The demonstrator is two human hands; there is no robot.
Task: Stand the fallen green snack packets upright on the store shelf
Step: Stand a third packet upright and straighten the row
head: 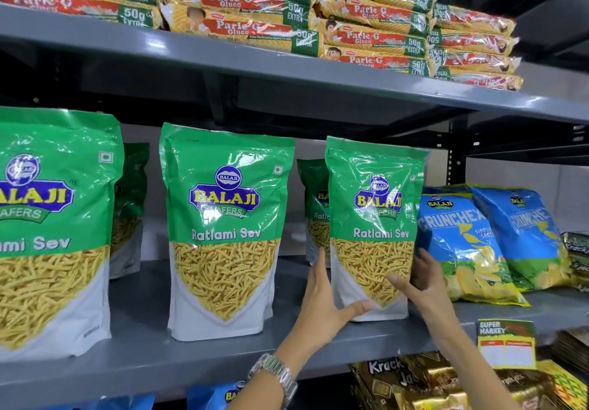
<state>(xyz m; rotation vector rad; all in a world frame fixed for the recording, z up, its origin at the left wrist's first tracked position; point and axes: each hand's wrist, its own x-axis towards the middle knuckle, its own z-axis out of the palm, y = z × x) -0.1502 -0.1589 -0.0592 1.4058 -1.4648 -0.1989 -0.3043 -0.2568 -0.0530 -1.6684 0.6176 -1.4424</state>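
Packet [373, 228] upright on shelf [197, 355], just left of blue bags [471, 244] | our left hand [322, 301] and right hand [420, 285] clasp its lower sides, fingers loosely spread | long axis vertical | both hands equally near.

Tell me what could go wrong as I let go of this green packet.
The held green packet stands close beside the leaning blue Crunchex bags; those may slump into it once the right hand leaves. The left hand grips only low, so the tall top might tip back or forward.
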